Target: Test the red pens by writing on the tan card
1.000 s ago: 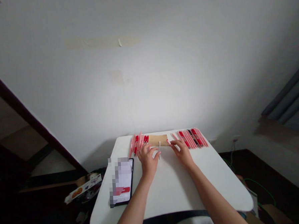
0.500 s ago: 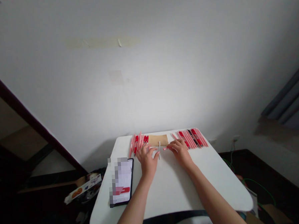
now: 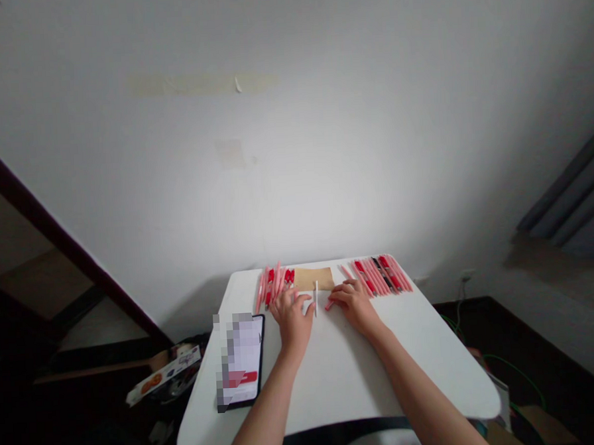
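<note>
A slim white stick (image 3: pixel 316 300), perhaps a pen part, lies upright in view between my hands on the white table. My left hand (image 3: pixel 292 316) rests just left of it with thumb and fingers apart; its thumb tip is close to the stick, and contact is hard to tell. My right hand (image 3: pixel 355 306) pinches a small pink piece (image 3: pixel 328 305), like a pen cap or pen end, partly hidden by the fingers. Pink and red pens (image 3: pixel 275 280) lie bunched beyond my left hand. A neater row of pink, red and black pens (image 3: pixel 383 276) lies beyond my right.
Between the pen groups, a tan rectangular sheet (image 3: pixel 313 278) lies near the table's (image 3: pixel 340 393) back edge, by the wall. A phone (image 3: pixel 244 361) with a partly blurred screen is at the left. Boxes and a green cable (image 3: pixel 521 367) are on the floor.
The pink piece in my right hand has swung from nearly level to slanting down toward me. My left hand and the white stick have barely shifted.
</note>
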### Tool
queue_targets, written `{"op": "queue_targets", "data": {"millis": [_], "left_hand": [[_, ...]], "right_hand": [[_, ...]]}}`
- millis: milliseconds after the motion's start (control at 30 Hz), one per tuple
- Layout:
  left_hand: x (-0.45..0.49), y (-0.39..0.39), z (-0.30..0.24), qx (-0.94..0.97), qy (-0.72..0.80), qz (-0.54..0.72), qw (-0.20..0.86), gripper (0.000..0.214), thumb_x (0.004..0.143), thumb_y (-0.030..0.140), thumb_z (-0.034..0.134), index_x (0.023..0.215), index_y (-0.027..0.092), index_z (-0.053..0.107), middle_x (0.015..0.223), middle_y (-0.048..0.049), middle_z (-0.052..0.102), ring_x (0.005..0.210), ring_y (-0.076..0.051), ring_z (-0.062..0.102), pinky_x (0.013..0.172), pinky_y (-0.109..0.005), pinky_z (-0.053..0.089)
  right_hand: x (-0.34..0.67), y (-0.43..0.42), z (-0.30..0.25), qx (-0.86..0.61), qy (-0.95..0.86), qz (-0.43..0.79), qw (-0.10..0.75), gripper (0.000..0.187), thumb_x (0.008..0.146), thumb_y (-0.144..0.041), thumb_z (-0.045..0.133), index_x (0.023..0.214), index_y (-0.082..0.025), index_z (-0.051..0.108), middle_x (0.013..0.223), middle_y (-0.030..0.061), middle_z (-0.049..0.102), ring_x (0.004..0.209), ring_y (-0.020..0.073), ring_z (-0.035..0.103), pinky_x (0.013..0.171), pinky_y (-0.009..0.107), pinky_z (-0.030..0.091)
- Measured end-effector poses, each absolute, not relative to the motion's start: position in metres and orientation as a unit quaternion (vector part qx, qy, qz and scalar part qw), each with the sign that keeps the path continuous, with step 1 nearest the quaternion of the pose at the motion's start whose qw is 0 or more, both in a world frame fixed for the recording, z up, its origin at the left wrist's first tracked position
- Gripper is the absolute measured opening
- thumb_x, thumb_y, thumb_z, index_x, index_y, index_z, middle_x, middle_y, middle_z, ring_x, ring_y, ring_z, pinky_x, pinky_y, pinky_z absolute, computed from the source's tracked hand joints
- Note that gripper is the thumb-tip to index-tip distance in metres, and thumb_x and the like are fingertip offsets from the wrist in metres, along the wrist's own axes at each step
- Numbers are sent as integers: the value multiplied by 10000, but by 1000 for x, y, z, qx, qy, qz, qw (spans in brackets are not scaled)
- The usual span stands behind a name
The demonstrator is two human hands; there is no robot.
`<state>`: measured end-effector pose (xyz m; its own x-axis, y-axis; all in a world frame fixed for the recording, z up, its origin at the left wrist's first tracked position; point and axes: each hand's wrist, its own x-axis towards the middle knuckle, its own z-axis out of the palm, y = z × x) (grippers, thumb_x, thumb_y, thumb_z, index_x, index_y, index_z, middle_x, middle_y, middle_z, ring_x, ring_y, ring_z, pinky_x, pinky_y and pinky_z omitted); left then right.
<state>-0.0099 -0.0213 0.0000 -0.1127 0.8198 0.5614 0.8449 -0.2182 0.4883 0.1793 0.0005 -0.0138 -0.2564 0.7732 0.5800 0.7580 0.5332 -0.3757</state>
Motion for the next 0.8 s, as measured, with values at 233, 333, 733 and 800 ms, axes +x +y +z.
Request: {"op": "queue_targets", "data": {"millis": [233,333,733,800], "left_hand": [[-9,-22,2,-666,-631,-397,14,135,713,244,715,845,270,721,1100,-46,616,1147,-255,502,1035,-476,298],[-9,-22,2,-665,-634,-394,12,124,715,247,712,836,269,722,1099,-45,619,1155,-259,496,1043,-486,291],[-4,-31,11,-684,-645,-340,23,124,698,308,720,814,266,727,1134,-61,602,1177,-296,442,1081,-571,217],[-3,-32,12,-687,-645,-334,21,121,701,310,715,810,259,725,1138,-65,599,1185,-297,434,1089,-580,201]], "right_hand": [[180,2,-18,-465,-805,24,367,250,869,-159,567,976,-314,733,1066,36,700,1081,258,483,927,457,413],[181,3,-18,-457,-806,29,375,248,876,-164,555,986,-300,731,1064,45,698,1079,254,491,930,456,424],[180,4,-18,-456,-792,60,402,262,866,-163,565,1077,-239,701,1046,80,691,1021,243,532,895,417,471],[180,4,-18,-456,-790,64,404,271,863,-157,565,1084,-239,699,1047,82,689,1022,242,536,894,413,474]]}}
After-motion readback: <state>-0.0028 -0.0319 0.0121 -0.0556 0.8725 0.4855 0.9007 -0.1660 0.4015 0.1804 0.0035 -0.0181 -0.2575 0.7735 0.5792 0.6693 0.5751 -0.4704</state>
